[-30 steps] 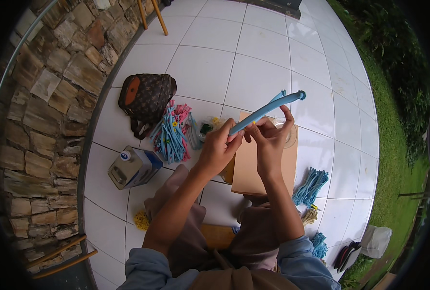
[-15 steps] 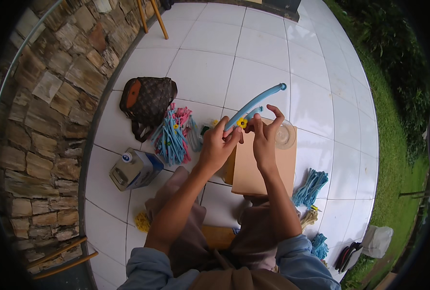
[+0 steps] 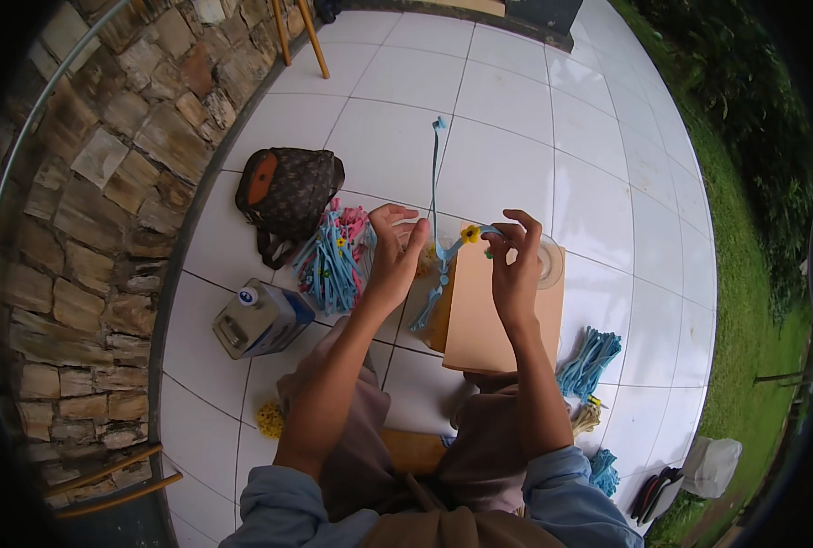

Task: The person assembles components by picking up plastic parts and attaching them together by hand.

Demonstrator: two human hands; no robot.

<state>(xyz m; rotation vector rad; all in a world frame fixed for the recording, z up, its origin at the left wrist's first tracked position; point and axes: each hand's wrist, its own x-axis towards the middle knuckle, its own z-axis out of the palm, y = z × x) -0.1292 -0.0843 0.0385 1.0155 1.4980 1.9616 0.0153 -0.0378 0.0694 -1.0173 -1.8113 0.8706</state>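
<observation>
My right hand (image 3: 514,260) pinches one end of a light blue strap with a yellow flower (image 3: 469,235) on it. From the flower the strap runs left; one thin length (image 3: 437,173) sticks up with a small knob at its tip, and a knotted part (image 3: 443,279) hangs down. A small green bit shows under my right fingertips. My left hand (image 3: 394,256) is open just left of the strap, fingers apart and holding nothing. Beneath my hands lies a tan board (image 3: 490,320) on a box, with a clear round dish (image 3: 550,263) at its right edge.
A pile of blue and pink straps (image 3: 332,260) lies left, by a brown patterned bag (image 3: 292,194) and a metal can (image 3: 262,320). Blue bundles (image 3: 591,361) lie right. Yellow pieces (image 3: 269,419) sit near my left leg. A stone wall (image 3: 105,237) bounds the left side.
My left hand has let go of the strap and moved slightly left, opening. The strap, held out in both hands before, now swings from my right hand, one length upward and another down.
</observation>
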